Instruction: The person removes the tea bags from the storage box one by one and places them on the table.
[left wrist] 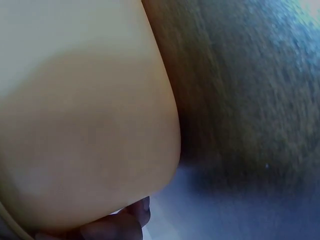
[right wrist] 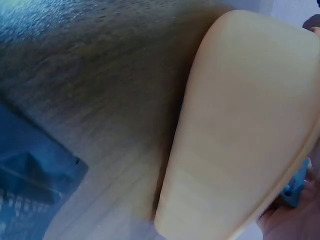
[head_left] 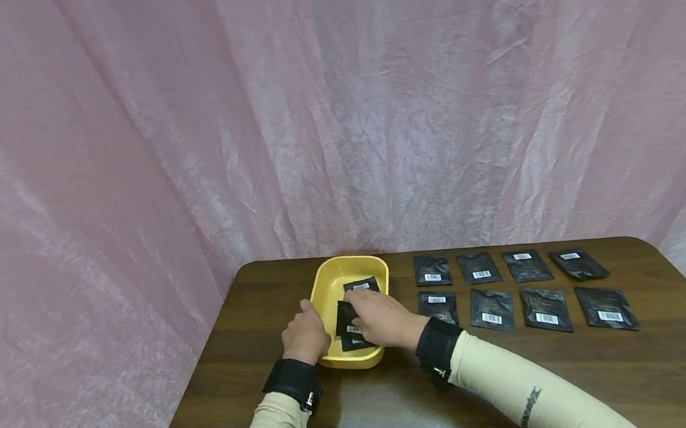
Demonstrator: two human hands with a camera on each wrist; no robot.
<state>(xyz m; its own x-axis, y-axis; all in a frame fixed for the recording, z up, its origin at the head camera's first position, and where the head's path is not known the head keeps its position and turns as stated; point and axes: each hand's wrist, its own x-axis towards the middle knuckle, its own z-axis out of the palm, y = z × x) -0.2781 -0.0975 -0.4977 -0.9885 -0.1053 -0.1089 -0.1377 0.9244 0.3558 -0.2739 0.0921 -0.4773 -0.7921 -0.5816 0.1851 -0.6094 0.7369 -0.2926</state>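
A yellow plastic basin (head_left: 332,272) sits at the table's far left part, holding several black sachets with white barcode labels. At its left rim is my left hand (head_left: 304,335), gripping the wall with curled fingers. My right hand (head_left: 383,319) reaches over the right rim and pinches a black sachet (head_left: 345,316) inside the basin. Another sachet (head_left: 365,284) lies by the far end, partly covered by that hand. In the right wrist view, a bit of packet (right wrist: 297,186) shows at the fingers beyond the basin's wall (right wrist: 245,120). The left wrist view is mostly basin wall (left wrist: 95,130).
To the right of the basin, several black sachets (head_left: 491,310) lie flat in two rows on the brown wooden table (head_left: 671,364). The nearest, a sachet (head_left: 437,305), lies just beyond the right wrist. A pink curtain (head_left: 432,105) hangs behind the table.
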